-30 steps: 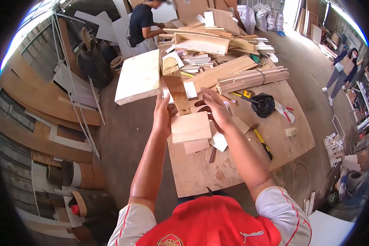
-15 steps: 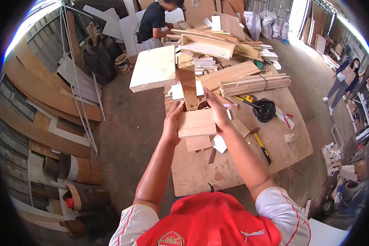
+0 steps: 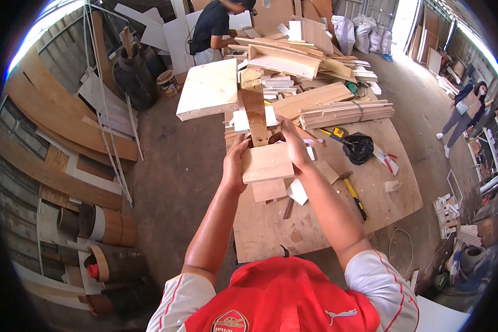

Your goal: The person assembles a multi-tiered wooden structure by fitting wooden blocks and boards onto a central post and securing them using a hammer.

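Note:
A small pale wooden board (image 3: 268, 164) is held out over the workbench between my two hands. My left hand (image 3: 235, 163) grips its left side, fingers curled behind it. On the opposite side my right hand (image 3: 294, 145) is closed around the edge, its fingers reaching farther back. Just behind the board stands a thick, darker wooden post (image 3: 253, 110); I cannot tell whether the two are joined. White pieces (image 3: 241, 120) show on both sides of the post. Below the board, a flat wooden piece (image 3: 269, 190) lies on the bench.
The workbench (image 3: 326, 232) carries a hammer (image 3: 353, 195), tape measure (image 3: 336, 133), black plastic bag (image 3: 358, 148), red-handled pliers (image 3: 390, 161) and bundled strips (image 3: 346, 114). Wood is piled behind. A large panel (image 3: 209, 88) juts left. One person (image 3: 211, 30) works behind; another (image 3: 466, 113) stands right.
My hands and the board keep nearly the same pose; the view has shifted slightly. At right, the other person's arms and body have changed position a little.

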A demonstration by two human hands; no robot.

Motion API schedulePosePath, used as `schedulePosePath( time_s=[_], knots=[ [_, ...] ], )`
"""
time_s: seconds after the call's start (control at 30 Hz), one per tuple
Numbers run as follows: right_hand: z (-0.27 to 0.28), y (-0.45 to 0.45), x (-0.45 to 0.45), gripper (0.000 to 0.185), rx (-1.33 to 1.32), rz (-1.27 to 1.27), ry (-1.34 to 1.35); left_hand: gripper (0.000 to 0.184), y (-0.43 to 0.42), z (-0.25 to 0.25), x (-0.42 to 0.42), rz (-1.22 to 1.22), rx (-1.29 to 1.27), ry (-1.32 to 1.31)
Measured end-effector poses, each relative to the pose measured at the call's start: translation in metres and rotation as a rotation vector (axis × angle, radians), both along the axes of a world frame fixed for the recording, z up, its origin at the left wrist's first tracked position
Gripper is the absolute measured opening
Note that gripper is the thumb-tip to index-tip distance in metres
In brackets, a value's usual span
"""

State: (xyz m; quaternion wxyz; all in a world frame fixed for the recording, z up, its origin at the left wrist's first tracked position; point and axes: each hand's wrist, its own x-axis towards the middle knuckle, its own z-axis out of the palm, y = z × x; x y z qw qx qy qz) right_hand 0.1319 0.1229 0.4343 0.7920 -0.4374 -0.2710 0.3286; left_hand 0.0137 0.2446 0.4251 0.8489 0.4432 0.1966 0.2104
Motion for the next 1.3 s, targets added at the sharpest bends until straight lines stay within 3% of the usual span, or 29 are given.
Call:
schedulePosePath(
  time_s=[0.17,0.33,0.53,0.57,0.67,0.7,0.83,0.9,1.07,1.3],
  knots=[
    [-0.002,0.003,0.000,0.052,-0.002,0.004,0.017,0.050,-0.007,0.009,-0.005,0.049,-0.015,0.030],
    [-0.002,0.003,0.000,0.054,0.004,0.028,0.065,0.061,0.001,0.001,-0.006,-0.043,-0.049,-0.055],
    [-0.015,-0.008,-0.006,0.061,-0.024,-0.230,0.160,0.060,0.010,-0.031,-0.001,-0.058,-0.041,-0.111],
    [-0.019,-0.019,-0.006,0.072,-0.016,-0.200,0.133,0.061,0.014,-0.042,0.001,-0.065,-0.056,-0.129],
    [-0.048,-0.050,-0.011,0.081,0.149,-0.086,-0.127,0.072,-0.002,-0.034,-0.014,0.010,0.092,-0.169],
    [-0.048,-0.056,-0.018,0.098,0.213,-0.053,-0.102,0.079,-0.006,-0.041,-0.018,0.022,0.196,-0.230],
    [-0.039,-0.068,-0.032,0.127,0.228,-0.045,-0.074,0.110,-0.021,-0.053,-0.022,0.013,0.549,-0.345],
    [-0.039,-0.068,-0.026,0.122,0.139,-0.030,-0.139,0.129,-0.028,-0.044,-0.023,-0.018,0.596,-0.304],
    [-0.044,-0.063,-0.014,0.106,0.094,-0.005,-0.227,0.126,-0.032,-0.041,-0.016,0.018,0.579,-0.274],
    [-0.044,-0.063,-0.006,0.104,0.105,0.036,-0.218,0.119,-0.036,-0.037,-0.014,0.026,0.545,-0.262]
  ],
)
